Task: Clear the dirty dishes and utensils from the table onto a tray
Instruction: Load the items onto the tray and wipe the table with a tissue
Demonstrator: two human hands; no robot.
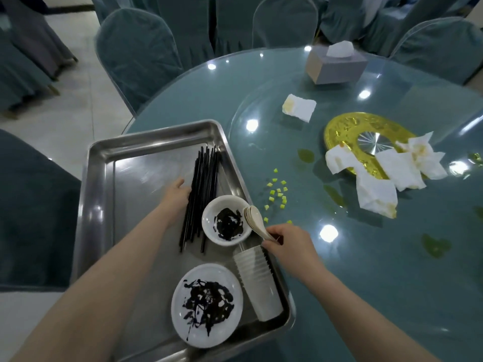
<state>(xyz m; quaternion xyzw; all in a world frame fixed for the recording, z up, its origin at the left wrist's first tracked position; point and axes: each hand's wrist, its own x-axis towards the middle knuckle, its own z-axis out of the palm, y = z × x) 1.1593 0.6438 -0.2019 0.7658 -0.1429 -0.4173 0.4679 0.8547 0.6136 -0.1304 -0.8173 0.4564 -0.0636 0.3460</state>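
On the steel tray (99, 205): soiled dishes, both hands at work.

Largest, the smeared white plate (206, 305); then stacked cups (257, 280), bowl (226, 220), black chopsticks (202, 189) against the flat, open left hand (177, 195); right hand (283, 240) pinches stacked pale spoons (254, 220) by their handles.

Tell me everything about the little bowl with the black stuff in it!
The bowl is small, round and white, glossy like ceramic or melamine. Black sauce is smeared across its bottom. It sits upright on the metal tray, right of the black chopsticks, which seem to touch its rim. A stack of pale spoons, held by the right hand, leans over its right edge. A dirty plate lies nearer the person, apart from it.
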